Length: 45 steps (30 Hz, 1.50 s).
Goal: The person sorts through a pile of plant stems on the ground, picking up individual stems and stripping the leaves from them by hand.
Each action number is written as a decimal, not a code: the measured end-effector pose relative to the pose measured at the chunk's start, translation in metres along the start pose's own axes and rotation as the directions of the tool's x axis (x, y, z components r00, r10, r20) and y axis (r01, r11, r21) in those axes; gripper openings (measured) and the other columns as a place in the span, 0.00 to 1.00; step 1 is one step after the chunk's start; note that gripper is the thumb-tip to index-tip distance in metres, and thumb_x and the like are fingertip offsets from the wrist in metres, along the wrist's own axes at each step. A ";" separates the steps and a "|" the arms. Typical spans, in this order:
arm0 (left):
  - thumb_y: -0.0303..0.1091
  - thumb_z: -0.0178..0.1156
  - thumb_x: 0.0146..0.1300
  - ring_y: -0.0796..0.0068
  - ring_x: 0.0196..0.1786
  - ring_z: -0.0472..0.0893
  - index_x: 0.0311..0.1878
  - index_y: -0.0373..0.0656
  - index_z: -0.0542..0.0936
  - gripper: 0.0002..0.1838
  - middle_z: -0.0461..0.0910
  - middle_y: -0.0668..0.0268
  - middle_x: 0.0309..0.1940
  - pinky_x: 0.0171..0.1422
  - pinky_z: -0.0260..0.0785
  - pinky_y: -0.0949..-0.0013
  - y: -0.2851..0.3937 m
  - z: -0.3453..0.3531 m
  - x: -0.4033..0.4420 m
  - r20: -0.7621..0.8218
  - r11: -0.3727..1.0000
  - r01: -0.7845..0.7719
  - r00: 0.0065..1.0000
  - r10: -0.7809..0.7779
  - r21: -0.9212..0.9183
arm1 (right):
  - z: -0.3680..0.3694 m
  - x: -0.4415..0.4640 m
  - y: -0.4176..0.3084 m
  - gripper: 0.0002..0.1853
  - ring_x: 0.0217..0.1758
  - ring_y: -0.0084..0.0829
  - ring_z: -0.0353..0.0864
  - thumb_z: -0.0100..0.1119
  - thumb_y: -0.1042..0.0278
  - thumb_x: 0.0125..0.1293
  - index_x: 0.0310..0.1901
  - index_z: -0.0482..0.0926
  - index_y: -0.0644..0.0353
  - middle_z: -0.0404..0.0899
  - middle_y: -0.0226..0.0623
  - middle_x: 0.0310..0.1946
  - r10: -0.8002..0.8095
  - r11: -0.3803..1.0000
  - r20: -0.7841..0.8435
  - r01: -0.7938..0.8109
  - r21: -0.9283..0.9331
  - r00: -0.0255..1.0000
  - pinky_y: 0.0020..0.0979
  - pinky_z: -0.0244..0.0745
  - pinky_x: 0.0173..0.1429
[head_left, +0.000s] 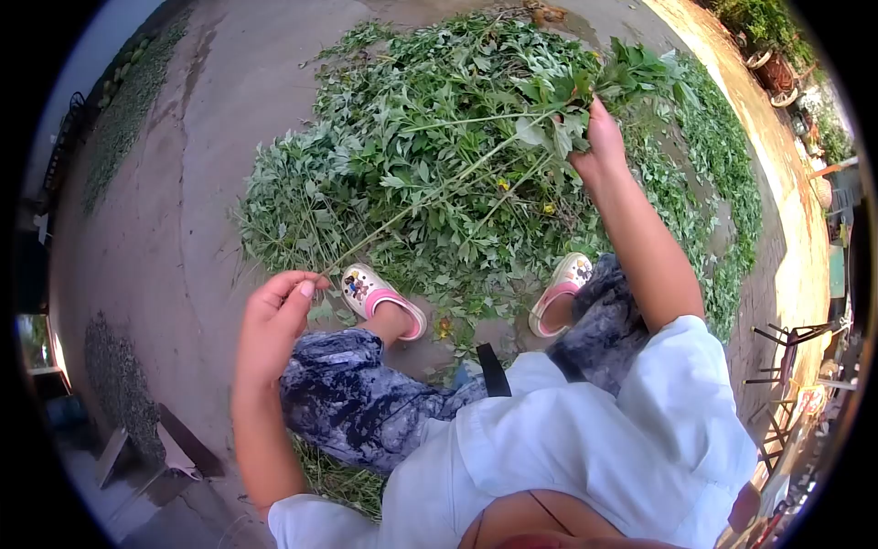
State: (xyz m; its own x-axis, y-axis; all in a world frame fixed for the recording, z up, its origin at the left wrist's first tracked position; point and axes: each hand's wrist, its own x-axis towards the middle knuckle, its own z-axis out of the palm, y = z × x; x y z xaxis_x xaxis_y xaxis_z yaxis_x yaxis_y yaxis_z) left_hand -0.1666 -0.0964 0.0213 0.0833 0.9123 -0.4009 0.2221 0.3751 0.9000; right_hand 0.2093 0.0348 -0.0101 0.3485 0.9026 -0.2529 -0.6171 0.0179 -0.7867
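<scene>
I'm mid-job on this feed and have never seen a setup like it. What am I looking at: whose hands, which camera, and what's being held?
There's no machine here: these are a person's own bare hands. The single picture comes from a camera worn on that person's head, looking forward and down, so the wearer's pale cloth shirt and blue-and-white patterned trousers show from above.

On the grey, hard floor lies a broad heap of leafy green plants, with white-and-pink clogs at its near edge.

The left hand pinches one end of a long, thin green stem. The right hand, over the heap, grips a leafy green bunch toward the stem's other end.
</scene>
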 end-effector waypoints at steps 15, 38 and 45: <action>0.41 0.42 0.65 0.42 0.33 0.70 0.32 0.35 0.70 0.17 0.73 0.46 0.29 0.38 0.62 0.52 -0.336 -0.156 -0.142 -0.740 0.600 0.575 0.671 0.041 0.555 | 0.185 0.029 0.207 0.49 0.64 0.42 0.57 0.60 0.44 0.50 0.61 0.49 0.75 0.54 0.55 0.62 0.522 0.704 0.364 -0.149 -0.694 0.771 0.39 0.56 0.63; 0.36 0.48 0.62 0.64 0.57 0.67 0.47 0.34 0.73 0.16 0.69 0.57 0.53 0.63 0.54 0.66 -0.028 -0.038 0.002 -0.403 0.828 -0.151 0.817 0.412 0.539 | -0.094 0.095 0.215 0.13 0.34 0.24 0.77 0.60 0.64 0.54 0.36 0.75 0.64 0.78 0.35 0.32 0.342 0.444 0.186 0.016 -0.896 0.921 0.25 0.69 0.36; 0.36 0.56 0.59 0.63 0.58 0.67 0.61 0.33 0.58 0.30 0.63 0.51 0.57 0.61 0.60 0.65 0.007 0.099 0.063 0.133 0.993 -0.114 0.984 0.116 -0.028 | -0.023 -0.011 0.139 0.08 0.32 0.21 0.76 0.58 0.66 0.58 0.34 0.72 0.60 0.76 0.31 0.31 0.481 0.855 0.430 -0.301 -0.422 0.764 0.21 0.67 0.33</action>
State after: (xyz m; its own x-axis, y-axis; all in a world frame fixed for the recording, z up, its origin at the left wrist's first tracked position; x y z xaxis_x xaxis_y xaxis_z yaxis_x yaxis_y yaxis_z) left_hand -0.0635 -0.0521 -0.0146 0.2373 0.9197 -0.3127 0.1842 0.2734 0.9441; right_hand 0.1355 0.0173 -0.1296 -0.3339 0.8834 -0.3289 -0.3352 -0.4374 -0.8345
